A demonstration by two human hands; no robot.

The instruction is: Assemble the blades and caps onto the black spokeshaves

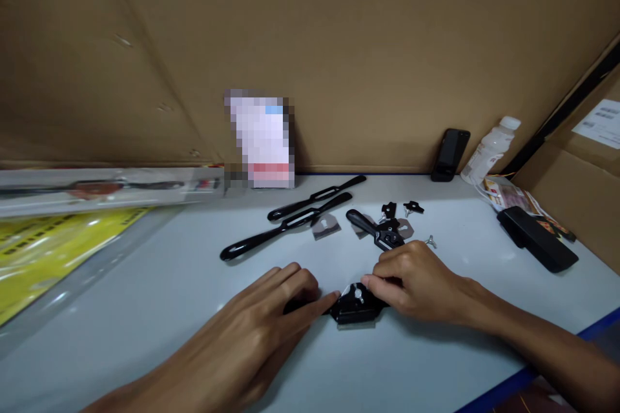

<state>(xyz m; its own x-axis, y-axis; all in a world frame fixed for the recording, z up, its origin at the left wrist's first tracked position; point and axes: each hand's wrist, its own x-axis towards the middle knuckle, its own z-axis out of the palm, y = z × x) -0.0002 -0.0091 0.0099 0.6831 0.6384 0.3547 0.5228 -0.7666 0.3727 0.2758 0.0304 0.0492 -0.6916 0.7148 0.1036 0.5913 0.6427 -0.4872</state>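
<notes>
A black spokeshave [357, 314] lies low over the front of the table, its flat blade showing along the near edge and a silver screw on its cap. Wrapped round its left handle is my left hand [276, 303], with the index finger stretched to the body. My right hand [414, 281] is closed at the right end, thumb and fingers by the cap; the right handle is mostly hidden. Beyond them lie two bare spokeshave frames [252, 244], another spokeshave [364, 222] partly behind my right hand, a grey blade [325, 230], black caps [389, 210] and a silver thumbscrew [431, 242].
Plastic-wrapped packages [72, 239] cover the table's left side. A blurred-out upright item [266, 142] leans on the cardboard wall [358, 58]. At the back right stand a black phone [450, 155] and a bottle [489, 153], near a black block-shaped object [537, 239] and a cardboard box [571, 168].
</notes>
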